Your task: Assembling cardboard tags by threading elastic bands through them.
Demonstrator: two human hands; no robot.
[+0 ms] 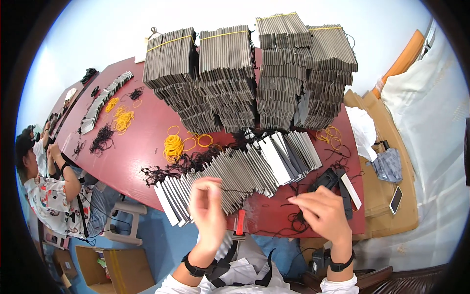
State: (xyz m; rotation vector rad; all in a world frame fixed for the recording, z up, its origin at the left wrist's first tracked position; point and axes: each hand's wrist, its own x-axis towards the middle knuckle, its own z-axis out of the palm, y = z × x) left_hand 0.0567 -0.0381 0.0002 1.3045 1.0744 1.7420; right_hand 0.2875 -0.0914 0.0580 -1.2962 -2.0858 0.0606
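Note:
My left hand [208,210] is raised over the near edge of a row of thin grey flat pieces [230,171], its fingers curled in a pinch. A thin black cord [237,190] runs rightward from its fingertips. To the right, my right hand [323,213] has thumb and fingers pressed together, above loose black cords [297,223]; whatever lies between its fingertips is too small to make out. White and dark flat pieces [274,159] stand among the grey ones. Black cords [169,171] trail from the row's far side. Between my hands, a red-handled tool [240,222] lies at the table edge.
Tall banded stacks of grey pieces [225,73] stand at the back of the red table [142,166]. Yellow rubber bands [173,148] lie left of them. A phone [396,200] rests on cardboard at right. Another person [54,191] sits at left, near an open carton [115,269].

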